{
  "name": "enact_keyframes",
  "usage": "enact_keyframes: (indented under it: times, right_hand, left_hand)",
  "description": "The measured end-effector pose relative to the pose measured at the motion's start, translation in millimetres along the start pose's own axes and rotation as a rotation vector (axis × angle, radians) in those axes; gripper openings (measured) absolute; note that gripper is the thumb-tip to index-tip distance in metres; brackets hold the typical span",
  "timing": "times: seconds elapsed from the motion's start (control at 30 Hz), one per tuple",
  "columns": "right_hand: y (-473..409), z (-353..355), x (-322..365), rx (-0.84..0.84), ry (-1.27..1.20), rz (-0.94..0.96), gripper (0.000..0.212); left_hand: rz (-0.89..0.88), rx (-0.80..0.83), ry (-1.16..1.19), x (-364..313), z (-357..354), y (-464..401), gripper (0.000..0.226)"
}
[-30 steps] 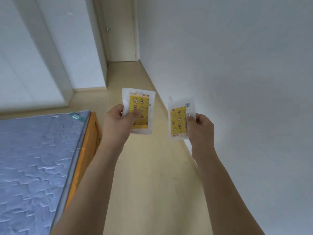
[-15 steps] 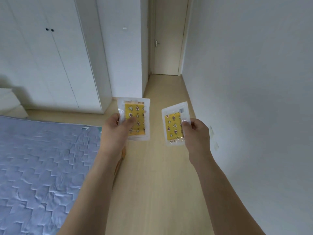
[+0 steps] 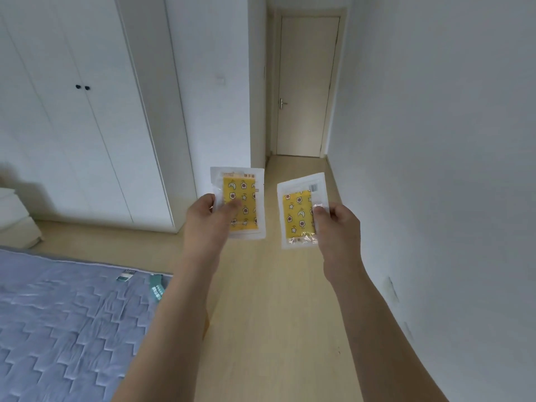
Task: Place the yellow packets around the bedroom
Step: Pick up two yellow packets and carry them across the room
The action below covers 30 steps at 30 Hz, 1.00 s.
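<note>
Pinching one yellow packet [image 3: 240, 203] in my left hand [image 3: 207, 217] and another [image 3: 298, 213] in my right hand [image 3: 338, 224] beyond the mattress [image 3: 63, 323], I risk either slick wrapper slipping from such light fingers.

Head-worn view, forward and down.
It faces the far door [image 3: 304, 85]; bed [image 3: 58, 329] near left, wall [image 3: 449, 140] close on the right.
</note>
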State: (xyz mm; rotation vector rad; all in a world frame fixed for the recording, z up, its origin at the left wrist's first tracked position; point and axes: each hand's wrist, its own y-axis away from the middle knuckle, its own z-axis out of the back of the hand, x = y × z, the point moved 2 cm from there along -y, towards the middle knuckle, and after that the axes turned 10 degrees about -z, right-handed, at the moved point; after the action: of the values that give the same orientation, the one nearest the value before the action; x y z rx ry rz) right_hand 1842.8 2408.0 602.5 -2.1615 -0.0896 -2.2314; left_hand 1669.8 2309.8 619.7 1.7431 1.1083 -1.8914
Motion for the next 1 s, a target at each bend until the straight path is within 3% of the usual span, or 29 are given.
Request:
enact_keyframes:
  times: [0.17, 0.33, 0.57, 1.0]
  right_hand:
    - [-127, -20, 31, 0.039, -0.049, 0.025, 0.02]
    - [-246, -93, 69, 0.142, -0.09, 0.03, 0.018]
    - [-375, -217, 97, 0.318, -0.165, 0.041, 0.019]
    - [-577, -497, 120, 0.549, -0.198, -0.023, 0.02]
  left_hand:
    - [-0.033, -0.003, -0.052, 12, -76, -102, 0.006]
    - [-0.117, -0.031, -0.132, 4, -116, -215, 0.011]
    - [-0.226, -0.18, -0.18, 12, -92, -375, 0.023]
    - [-0.249, -0.378, -0.101, 96, -15, -677, 0.013]
